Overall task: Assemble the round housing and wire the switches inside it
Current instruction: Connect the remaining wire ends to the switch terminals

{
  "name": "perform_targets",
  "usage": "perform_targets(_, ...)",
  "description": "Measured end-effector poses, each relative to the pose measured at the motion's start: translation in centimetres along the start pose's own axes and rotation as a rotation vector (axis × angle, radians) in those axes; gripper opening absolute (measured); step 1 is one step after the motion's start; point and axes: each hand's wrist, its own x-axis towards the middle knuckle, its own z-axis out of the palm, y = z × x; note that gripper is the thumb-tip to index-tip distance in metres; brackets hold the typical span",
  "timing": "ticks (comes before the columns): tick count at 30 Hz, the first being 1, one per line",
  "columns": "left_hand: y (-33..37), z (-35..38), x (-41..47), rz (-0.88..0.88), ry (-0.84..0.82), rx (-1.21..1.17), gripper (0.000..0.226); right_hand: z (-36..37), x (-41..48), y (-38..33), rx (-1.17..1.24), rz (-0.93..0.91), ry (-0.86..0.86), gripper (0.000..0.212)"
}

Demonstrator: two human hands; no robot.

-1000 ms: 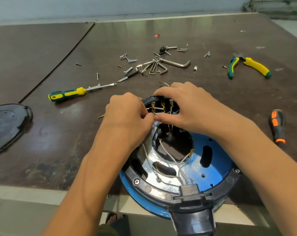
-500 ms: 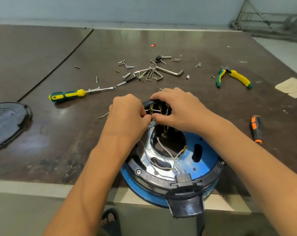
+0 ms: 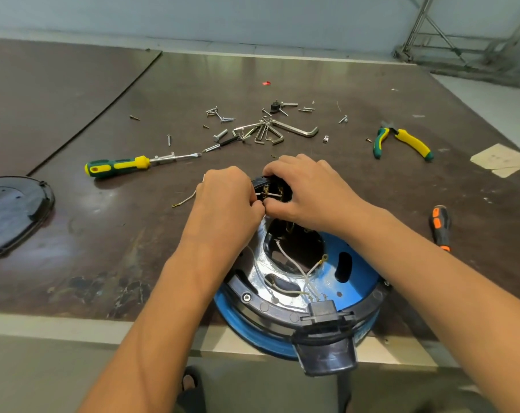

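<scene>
Little has shifted: both hands stay at the same spot, while the view has tipped upward. Nearest, the round housing (image 3: 351, 281) overhangs the counter's (image 3: 104, 234) front edge, with white wires (image 3: 294, 263) loose inside it. At the housing's far rim the left hand (image 3: 226, 204) appears to pinch one of the white wires. The right hand (image 3: 309, 192) curls around the switch block (image 3: 272, 189). The step is wiring, and next that terminal likely needs a firm push home. Beyond the housing lies a screwdriver (image 3: 118, 166).

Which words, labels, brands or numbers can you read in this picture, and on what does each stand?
None can be read.
Paper scrap: faint marks, too blurred to read.
Round housing, green-and-yellow screwdriver and pliers: no legible text.
</scene>
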Motion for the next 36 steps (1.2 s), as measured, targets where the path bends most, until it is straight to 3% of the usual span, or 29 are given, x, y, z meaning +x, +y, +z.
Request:
perform_targets(4,-0.2,0.3,0.1,0.015,0.021,-0.012,0.021,-0.2,-0.3,0.2,0.036,0.004,-0.014,0.047)
perform_targets(8,-0.3,0.6,-0.3,0.086,0.093,-0.066,0.008,-0.7,-0.8,0.5,0.155,0.065,-0.003,0.063)
perform_targets(11,-0.3,0.7,-0.4,0.169,0.044,-0.058,0.009,-1.1,-1.1,0.7,0.228,0.090,0.016,0.066)
perform_targets(23,0.6,0.6,0.9,0.241,-0.111,0.091,0.017,-0.9,-1.0,1.6,0.265,0.092,0.001,0.063)
perform_targets(36,1.1,1.0,1.8,0.244,-0.080,0.104,0.010,-0.9,-0.9,1.6,0.286,0.091,0.018,0.043)
